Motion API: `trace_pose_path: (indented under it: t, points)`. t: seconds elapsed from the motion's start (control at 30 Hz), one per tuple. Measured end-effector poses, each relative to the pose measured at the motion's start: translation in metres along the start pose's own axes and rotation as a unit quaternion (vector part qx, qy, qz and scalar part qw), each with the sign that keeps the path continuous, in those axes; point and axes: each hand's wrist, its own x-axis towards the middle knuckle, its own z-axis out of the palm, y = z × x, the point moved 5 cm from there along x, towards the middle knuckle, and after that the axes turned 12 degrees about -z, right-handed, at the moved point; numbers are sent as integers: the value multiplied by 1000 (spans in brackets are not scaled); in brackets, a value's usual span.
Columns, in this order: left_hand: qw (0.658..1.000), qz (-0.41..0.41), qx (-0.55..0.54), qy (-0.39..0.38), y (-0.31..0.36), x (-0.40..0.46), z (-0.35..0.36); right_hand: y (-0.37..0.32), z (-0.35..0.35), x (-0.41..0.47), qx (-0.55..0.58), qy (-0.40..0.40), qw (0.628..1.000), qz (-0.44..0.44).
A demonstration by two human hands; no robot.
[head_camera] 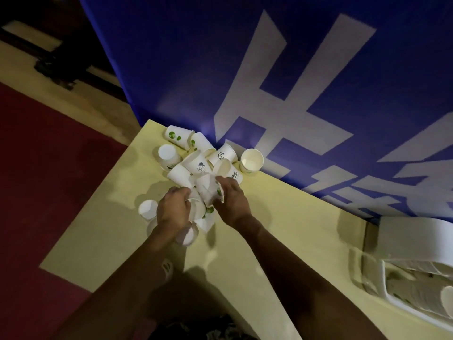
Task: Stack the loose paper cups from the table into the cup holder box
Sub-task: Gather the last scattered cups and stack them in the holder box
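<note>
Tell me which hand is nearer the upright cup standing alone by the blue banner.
Right. The right hand lies just below and left of the upright cup; the left hand sits farther left, across the pile.

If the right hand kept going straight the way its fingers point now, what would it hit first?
The right hand points up-left into the pile. Its fingers already touch a tipped paper cup. Beyond that, probably the cup with the printed figure, though depth is unclear.

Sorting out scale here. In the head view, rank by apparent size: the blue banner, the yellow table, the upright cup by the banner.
1. Blue banner, largest.
2. Yellow table.
3. Upright cup, smallest by far.
The table lies nearer the camera, so banner over table is apparent only.
</note>
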Motion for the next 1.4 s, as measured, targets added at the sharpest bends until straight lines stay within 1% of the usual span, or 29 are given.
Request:
trace_pose_path:
  t: [0.13,0.2,0.3,0.4,0.47,0.6,0.73,0.87,0.97,1.03,1.13,1.2,1.4]
  points:
    - [999,26,-15,13,-1,10,-2,2,19,37,-83,-90,992,-6]
    - [999,38,-29,8,-1,11,-1,2,24,40,-86,-102,991,-4]
    - [997,52,-50,0,2,7,-4,-1,14,33,-58,-47,997,15]
    - [996,73,-46,20,14,-7,-11,-1,-8,12,-67,25,997,12]
    - [993,95,-61,35,28,-21,-15,3,-27,-11,-52,76,996,7]
    - [986,137,-90,38,58,-50,-17,17,-60,-69,-58,168,984,11]
    - [981,146,-123,24,87,-79,-13,38,-87,-127,-53,252,966,16]
    - [976,176,-129,-5,114,-112,4,64,-109,-184,-46,293,954,45]
    - [975,188,-116,-20,139,-142,22,84,-127,-225,-30,326,944,48]
    - [973,198,-112,-30,159,-165,36,99,-139,-253,-16,334,941,60]
    - [970,200,-133,-36,188,-198,56,123,-155,-292,-3,336,939,73]
    - [968,201,-145,-32,213,-225,72,144,-172,-324,4,352,932,82]
    - [958,204,-197,-50,292,-305,141,218,-226,-420,-25,387,918,79]
